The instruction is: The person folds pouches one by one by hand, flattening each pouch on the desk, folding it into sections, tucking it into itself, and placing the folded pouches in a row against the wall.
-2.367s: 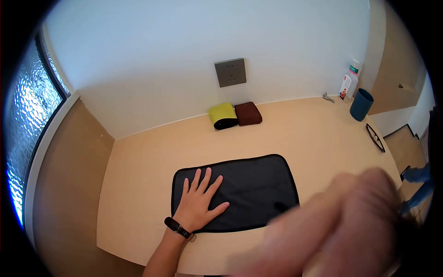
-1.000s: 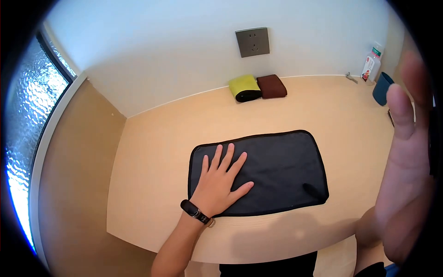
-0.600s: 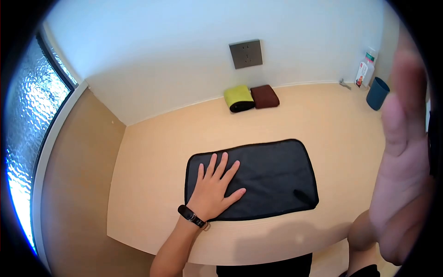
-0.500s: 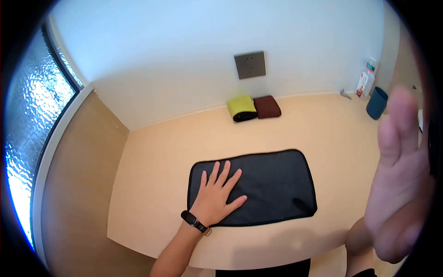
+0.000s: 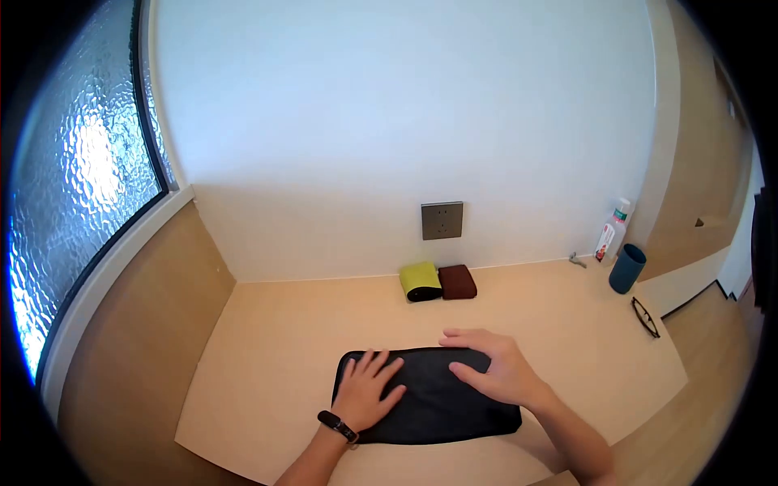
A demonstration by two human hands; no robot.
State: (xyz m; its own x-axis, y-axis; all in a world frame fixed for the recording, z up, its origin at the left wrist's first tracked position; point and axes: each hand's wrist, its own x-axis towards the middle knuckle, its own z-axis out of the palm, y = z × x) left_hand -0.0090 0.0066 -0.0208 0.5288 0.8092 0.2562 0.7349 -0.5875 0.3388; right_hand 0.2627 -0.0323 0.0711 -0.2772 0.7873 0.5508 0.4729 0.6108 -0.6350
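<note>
A black rectangular cloth mat with a dark edging lies flat on the light wooden desk. My left hand rests on its left part, fingers spread, with a dark band on the wrist. Over the mat's upper right part is my right hand, its thumb apart from the fingers and nothing held in it. Whether it touches the mat I cannot tell. Behind the mat, near the wall, a folded yellow-green cloth sits beside a folded dark red cloth.
Toward the back right of the desk stand a white bottle and a dark blue cup, with a small metal object left of them. Black-framed glasses lie near the right edge. A socket plate is on the wall.
My right hand has come down from close to the camera at the right to over the mat. The view has tilted up, and the glasses show again. My left hand stays on the mat.
</note>
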